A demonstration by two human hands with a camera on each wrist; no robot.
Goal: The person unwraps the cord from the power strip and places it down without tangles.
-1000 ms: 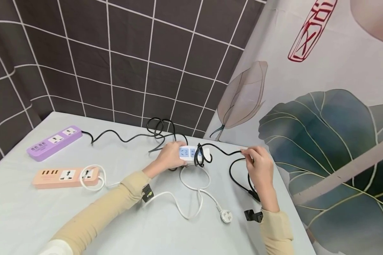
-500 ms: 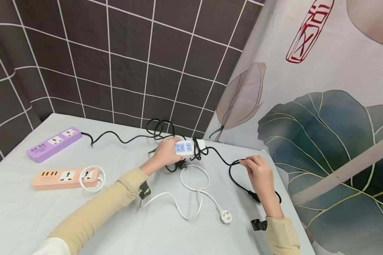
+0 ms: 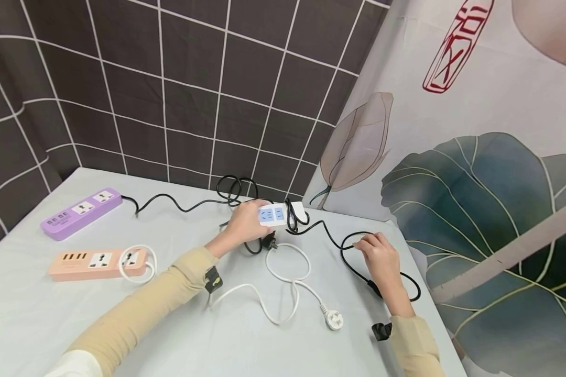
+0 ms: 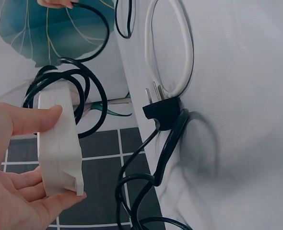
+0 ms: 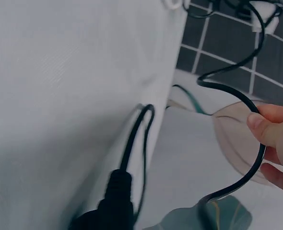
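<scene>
A white power strip (image 3: 271, 215) with blue socket faces is gripped at its left end by my left hand (image 3: 245, 224). In the left wrist view the thumb and fingers clasp the strip's white body (image 4: 60, 139), which is off the table. Loops of black cord (image 4: 91, 79) circle its far end. To the right, my right hand (image 3: 381, 259) pinches that black cord (image 5: 247, 98) between thumb and fingers. The cord's black plug end (image 3: 373, 287) lies beside the right wrist. Below the left hand a black plug (image 4: 163, 112) with metal prongs lies on the table.
A purple power strip (image 3: 81, 213) lies at the back left, its black cord running toward the middle. Nearer sits an orange power strip (image 3: 94, 264) with a white cord loop. A white cord with a white plug (image 3: 333, 319) lies on the table (image 3: 264, 356) in front.
The white power strip first shifted left, then tilted up slightly in the left hand. The right hand moved down with the black cord, whose loop now spreads around it.
</scene>
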